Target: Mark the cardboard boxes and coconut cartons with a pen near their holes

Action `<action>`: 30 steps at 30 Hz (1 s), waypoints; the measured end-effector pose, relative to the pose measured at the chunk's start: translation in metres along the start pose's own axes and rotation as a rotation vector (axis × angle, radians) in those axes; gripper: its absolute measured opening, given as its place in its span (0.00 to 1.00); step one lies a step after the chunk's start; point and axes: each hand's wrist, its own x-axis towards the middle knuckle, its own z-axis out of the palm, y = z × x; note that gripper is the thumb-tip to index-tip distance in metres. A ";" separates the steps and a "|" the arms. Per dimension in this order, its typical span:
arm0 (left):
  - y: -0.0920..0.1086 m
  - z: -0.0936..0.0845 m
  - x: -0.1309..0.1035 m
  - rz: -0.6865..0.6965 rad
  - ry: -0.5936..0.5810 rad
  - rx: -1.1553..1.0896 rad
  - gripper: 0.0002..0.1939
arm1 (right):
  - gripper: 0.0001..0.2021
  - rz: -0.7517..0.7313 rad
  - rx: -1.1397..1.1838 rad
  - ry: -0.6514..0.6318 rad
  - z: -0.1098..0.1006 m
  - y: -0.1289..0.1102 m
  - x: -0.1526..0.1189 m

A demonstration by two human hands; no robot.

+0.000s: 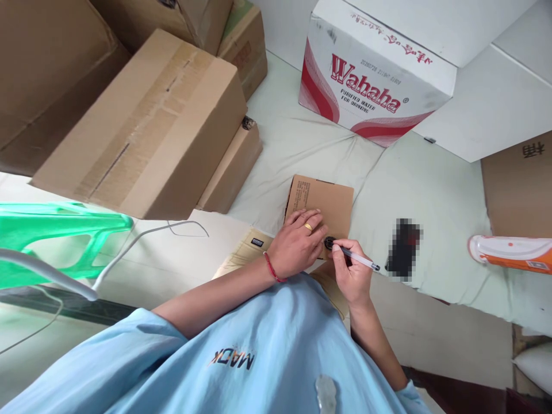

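Pale-blue shirt (280, 339) spans the bottom of the frame. Near the centre, the left hand (298, 244) lies on a brown box (334, 201), its grip impossible to tell; beside it, the right hand (354, 277) pinches a pen (360, 257) near a round black piece (329, 242).

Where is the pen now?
In the head view, right of and below centre, the pen is in the right hand, at the near right corner of the small cardboard box.

the white carton (371, 80) blocks free cloth (310, 135) beyond the small box (331, 201).
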 end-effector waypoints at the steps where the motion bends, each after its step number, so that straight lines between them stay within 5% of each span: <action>1: 0.000 0.000 0.000 0.004 0.008 0.007 0.12 | 0.15 -0.006 0.001 -0.002 0.000 0.000 0.000; 30: 0.000 0.000 0.000 0.023 0.053 0.020 0.12 | 0.07 -0.062 0.010 0.053 0.000 0.002 -0.002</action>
